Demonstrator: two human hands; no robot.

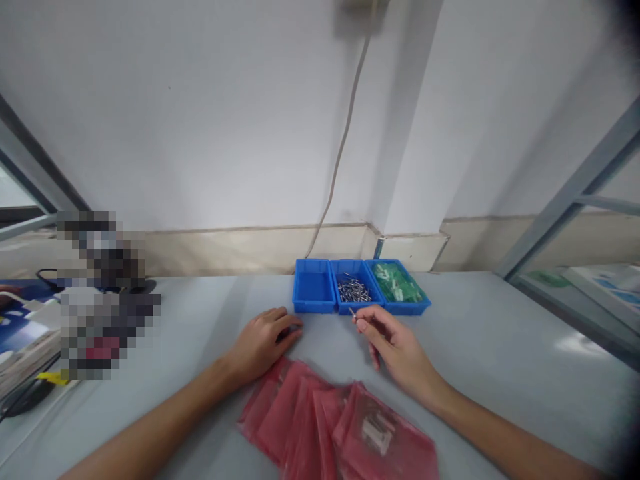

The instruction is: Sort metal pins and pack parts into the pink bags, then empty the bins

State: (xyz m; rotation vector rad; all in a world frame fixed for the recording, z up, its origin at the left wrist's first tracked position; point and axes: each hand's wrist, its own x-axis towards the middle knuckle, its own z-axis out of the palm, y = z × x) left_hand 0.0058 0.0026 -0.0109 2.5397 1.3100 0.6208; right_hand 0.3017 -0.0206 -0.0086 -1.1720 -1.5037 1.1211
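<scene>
My right hand (393, 340) pinches a small, thin metal pin (352, 312) between thumb and forefinger, just in front of the middle bin. My left hand (267, 339) rests on the table with nothing in it, thumb and forefinger apart. Close by it lie several overlapping pink plastic bags (295, 420); a white label or piece shows in the rightmost one. Slender silver metal pieces (353, 291) fill part of the middle blue bin (349, 309). Whether the held pin is the same kind, I cannot tell.
An empty blue bin (314, 309) is on the left of the row; the right bin (407, 309) holds green plastic packets (397, 283). A cable (345, 133) runs down the wall behind. Metal frame bars (565, 200) stand at right, and cords and blurred items at left.
</scene>
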